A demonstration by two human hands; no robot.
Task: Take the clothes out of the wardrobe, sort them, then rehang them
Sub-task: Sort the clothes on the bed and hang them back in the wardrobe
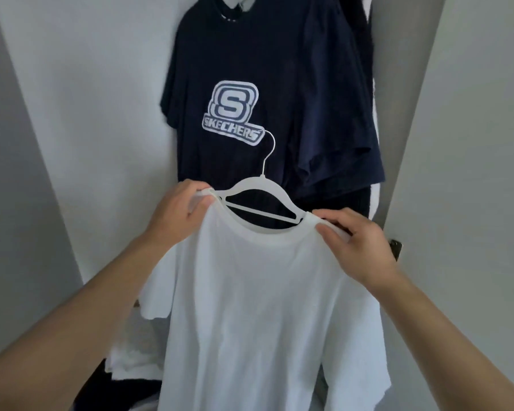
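Observation:
A white T-shirt [258,307] hangs on a white hanger [258,188] that I hold up in front of the wardrobe. My left hand [180,212] grips the hanger's left end and the shirt's shoulder. My right hand [359,244] pinches the right shoulder seam over the hanger's other end. The hanger's metal hook [269,149] points up and is free of any rail. Behind it a navy T-shirt [250,84] with a white logo hangs in the wardrobe.
More dark garments [353,99] hang to the right of the navy shirt. White wardrobe walls [101,84] stand at left, a door panel [457,143] at right. White and dark clothes [128,363] lie piled low at the bottom left.

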